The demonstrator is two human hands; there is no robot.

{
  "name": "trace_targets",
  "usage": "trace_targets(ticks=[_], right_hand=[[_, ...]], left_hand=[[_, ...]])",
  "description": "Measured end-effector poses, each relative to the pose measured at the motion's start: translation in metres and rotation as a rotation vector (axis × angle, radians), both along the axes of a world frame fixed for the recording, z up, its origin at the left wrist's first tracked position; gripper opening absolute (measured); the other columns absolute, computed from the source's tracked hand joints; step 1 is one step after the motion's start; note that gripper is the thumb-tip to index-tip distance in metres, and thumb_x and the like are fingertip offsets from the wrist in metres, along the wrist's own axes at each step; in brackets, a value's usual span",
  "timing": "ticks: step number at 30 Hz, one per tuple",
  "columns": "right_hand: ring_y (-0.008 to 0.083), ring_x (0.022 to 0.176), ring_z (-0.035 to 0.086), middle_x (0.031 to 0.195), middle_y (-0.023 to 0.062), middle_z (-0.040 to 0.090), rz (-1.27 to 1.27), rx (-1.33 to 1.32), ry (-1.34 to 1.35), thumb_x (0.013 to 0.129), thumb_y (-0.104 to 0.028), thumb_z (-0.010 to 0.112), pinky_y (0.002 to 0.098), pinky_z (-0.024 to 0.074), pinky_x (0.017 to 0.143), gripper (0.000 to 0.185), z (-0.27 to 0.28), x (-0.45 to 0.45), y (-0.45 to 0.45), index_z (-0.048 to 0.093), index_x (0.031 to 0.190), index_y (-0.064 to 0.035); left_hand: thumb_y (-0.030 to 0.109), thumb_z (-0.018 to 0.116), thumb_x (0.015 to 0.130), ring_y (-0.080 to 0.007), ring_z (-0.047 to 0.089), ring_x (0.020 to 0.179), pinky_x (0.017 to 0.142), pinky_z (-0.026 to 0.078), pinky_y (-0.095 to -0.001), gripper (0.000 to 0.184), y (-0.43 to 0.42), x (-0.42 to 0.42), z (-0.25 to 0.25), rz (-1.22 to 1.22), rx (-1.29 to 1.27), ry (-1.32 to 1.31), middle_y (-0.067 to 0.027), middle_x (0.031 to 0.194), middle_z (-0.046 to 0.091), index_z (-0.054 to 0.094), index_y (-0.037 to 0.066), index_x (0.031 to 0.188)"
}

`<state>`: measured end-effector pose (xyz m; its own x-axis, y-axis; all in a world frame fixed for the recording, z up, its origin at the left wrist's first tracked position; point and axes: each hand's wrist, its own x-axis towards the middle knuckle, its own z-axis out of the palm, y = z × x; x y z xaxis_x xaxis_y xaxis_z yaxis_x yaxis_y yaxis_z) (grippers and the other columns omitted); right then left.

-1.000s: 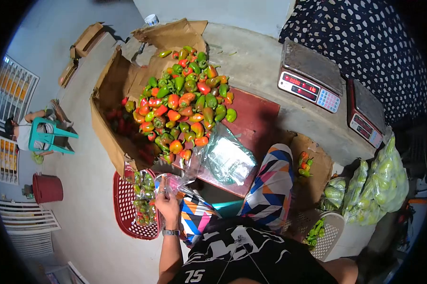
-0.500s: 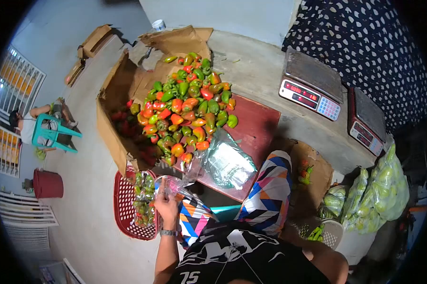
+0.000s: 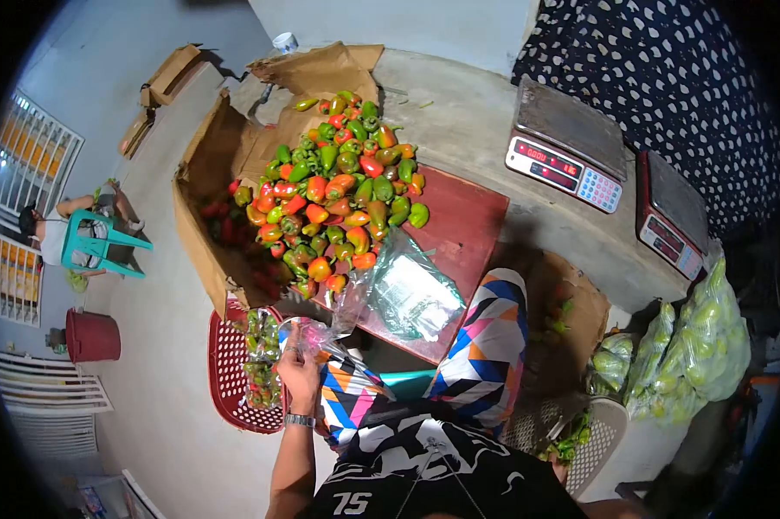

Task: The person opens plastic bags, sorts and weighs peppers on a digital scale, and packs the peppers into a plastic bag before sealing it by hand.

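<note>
My left hand (image 3: 299, 379), wearing a metal watch, is closed on the edge of a clear plastic bag (image 3: 319, 333) above my left knee. Just left of it, packed bags of peppers (image 3: 263, 359) lie in a red perforated basket (image 3: 219, 400). My right hand (image 3: 560, 472) is low on the right, at a pale perforated basket (image 3: 613, 432) with green peppers (image 3: 571, 439) in it; its fingers are mostly hidden. In front of me, a heap of red and green bell peppers (image 3: 338, 186) spills from an opened cardboard box (image 3: 201, 190) onto a red table (image 3: 459, 203).
A stack of clear plastic bags (image 3: 414, 290) lies on the table's near edge. Two digital scales (image 3: 567, 147) stand on the concrete ledge. Filled bags of green produce (image 3: 697, 346) sit at right. A person (image 3: 57, 229) sits by a green chair (image 3: 104, 244) at far left.
My right hand has come into view at the pale basket, where the green peppers have shifted. The fingers of my left hand have curled in at the plastic bag.
</note>
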<state>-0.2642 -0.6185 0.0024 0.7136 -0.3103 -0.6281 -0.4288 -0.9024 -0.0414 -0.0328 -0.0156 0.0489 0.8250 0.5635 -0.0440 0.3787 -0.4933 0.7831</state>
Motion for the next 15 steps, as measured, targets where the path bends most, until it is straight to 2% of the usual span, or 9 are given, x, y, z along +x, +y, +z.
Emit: trace_targets(ticks=[4,9,13,15], right_hand=[[0.0487,0.095,0.068,0.096,0.0295,0.067,-0.275,0.003,-0.043,0.087,-0.032,0.075,0.0547,0.0549,0.085,0.053,-0.023,-0.007,0.026,0.058,0.122,0.0037],[0.0491,0.100,0.067,0.104,0.0294,0.067,-0.441,0.090,-0.145,0.087,-0.033,0.076,0.0543,0.0542,0.088,0.054,-0.052,0.009,0.061,0.059,0.125,0.0015],[0.0494,0.105,0.066,0.110,0.0293,0.067,-0.498,0.184,-0.249,0.088,-0.035,0.077,0.0540,0.0537,0.091,0.056,-0.070,0.021,0.087,0.060,0.128,-0.0003],[0.0495,0.107,0.066,0.113,0.0292,0.068,-0.502,0.240,-0.317,0.088,-0.035,0.077,0.0539,0.0535,0.092,0.057,-0.078,0.033,0.097,0.060,0.130,-0.0011]], left_hand=[[-0.012,0.053,0.087,-0.0200,0.067,0.122,0.100,0.050,-0.0291,0.061,-0.008,0.005,-0.003,0.021,-0.028,0.024,-0.0208,0.140,0.067,0.058,-0.002,0.147],[-0.013,0.051,0.086,-0.0166,0.068,0.113,0.094,0.051,-0.0277,0.063,-0.001,0.003,-0.013,0.021,0.078,-0.001,-0.0179,0.138,0.069,0.059,0.001,0.147],[-0.006,0.061,0.089,-0.0105,0.067,0.094,0.085,0.053,-0.0276,0.058,-0.001,0.004,-0.020,0.022,-0.010,-0.248,-0.0125,0.118,0.076,0.060,0.001,0.146],[-0.011,0.054,0.087,-0.0139,0.068,0.104,0.090,0.053,-0.0284,0.062,-0.004,0.001,-0.016,0.022,-0.007,-0.183,-0.0145,0.128,0.074,0.059,0.002,0.147]])
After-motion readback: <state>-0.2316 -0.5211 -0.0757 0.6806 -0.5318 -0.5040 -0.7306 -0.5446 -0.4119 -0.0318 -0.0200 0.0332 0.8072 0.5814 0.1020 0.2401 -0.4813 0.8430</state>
